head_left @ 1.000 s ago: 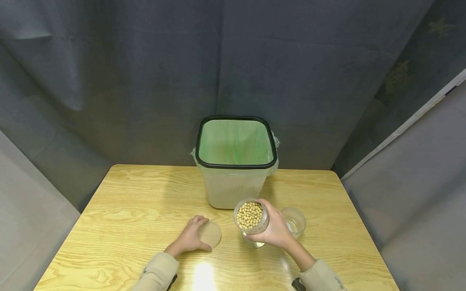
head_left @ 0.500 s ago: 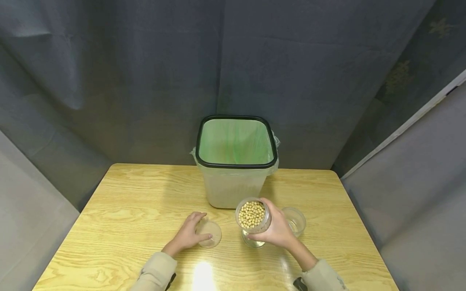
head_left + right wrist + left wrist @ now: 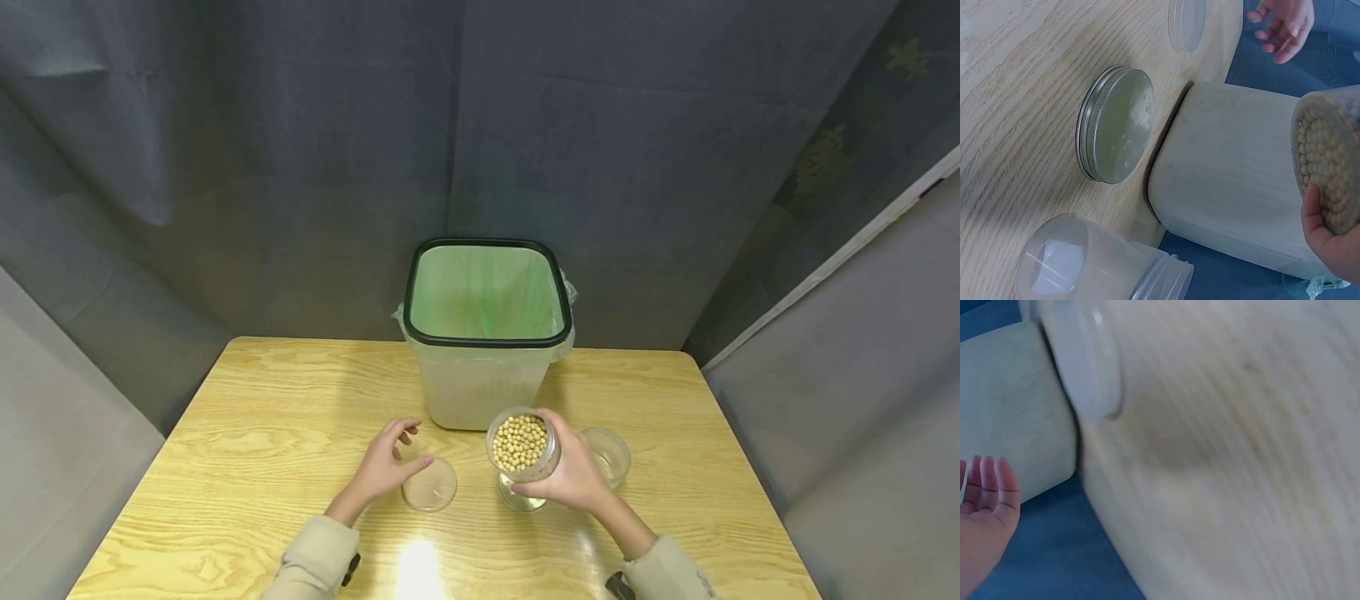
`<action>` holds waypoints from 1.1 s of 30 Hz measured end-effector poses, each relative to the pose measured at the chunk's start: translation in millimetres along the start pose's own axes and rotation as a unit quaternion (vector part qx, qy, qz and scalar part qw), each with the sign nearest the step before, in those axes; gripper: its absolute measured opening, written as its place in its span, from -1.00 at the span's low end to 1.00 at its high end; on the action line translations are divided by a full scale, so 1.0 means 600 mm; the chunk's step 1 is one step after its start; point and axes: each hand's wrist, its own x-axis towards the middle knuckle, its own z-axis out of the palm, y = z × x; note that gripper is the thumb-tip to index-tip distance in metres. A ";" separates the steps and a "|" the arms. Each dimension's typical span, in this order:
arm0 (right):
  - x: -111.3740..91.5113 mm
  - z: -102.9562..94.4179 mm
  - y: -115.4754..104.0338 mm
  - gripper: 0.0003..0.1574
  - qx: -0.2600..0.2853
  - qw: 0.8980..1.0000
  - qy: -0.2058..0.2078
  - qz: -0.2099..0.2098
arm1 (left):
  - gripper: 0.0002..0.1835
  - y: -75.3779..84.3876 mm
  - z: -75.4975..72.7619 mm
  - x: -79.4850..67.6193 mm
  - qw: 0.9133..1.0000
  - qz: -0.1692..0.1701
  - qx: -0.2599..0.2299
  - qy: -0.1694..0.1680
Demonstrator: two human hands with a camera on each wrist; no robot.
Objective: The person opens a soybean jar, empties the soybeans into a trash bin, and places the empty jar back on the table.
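Observation:
In the head view my right hand [image 3: 566, 471] grips a clear plastic jar [image 3: 551, 460] full of pale yellow soybeans [image 3: 519, 442]. Its mouth is tilted toward me, and the jar overlaps a silver screw lid [image 3: 525, 502] on the table. My left hand [image 3: 378, 465] is raised with loosely bent fingers, holding nothing, just left of a round clear plastic lid [image 3: 431, 487] lying flat. In the right wrist view, the right thumb lies along the jar of soybeans [image 3: 1319, 159]. The silver lid [image 3: 1119, 128] is below it there, beside an empty clear jar [image 3: 1107, 265].
Behind the hands stands a whitish bin [image 3: 480, 383] with a black rim and a green-tinted liner inside. The empty jar [image 3: 611, 457] stands upright to the right of the right hand. Dark cloth [image 3: 315, 167] hangs beyond the wooden table's [image 3: 285, 433] far edge.
The left hand has let go of the clear lid, lifting away up and to the left; the lid stays on the table. The right hand and soybean jar have barely moved.

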 end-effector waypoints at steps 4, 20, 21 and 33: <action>0.000 0.000 0.002 0.23 0.000 1.000 0.001 0.001 | -0.47 0.013 -0.007 0.003 0.998 0.055 -0.004 0.029; -0.001 -0.002 0.004 0.22 -0.010 1.000 0.002 -0.004 | -0.41 0.076 -0.043 0.022 0.993 0.106 -0.036 0.046; -0.002 -0.002 0.005 0.22 -0.011 1.000 0.003 -0.003 | -0.41 0.081 -0.046 0.024 0.992 0.109 -0.038 0.047; -0.004 -0.005 0.006 0.23 -0.013 1.000 0.005 -0.004 | -0.46 0.153 -0.091 0.048 0.984 0.151 -0.033 0.088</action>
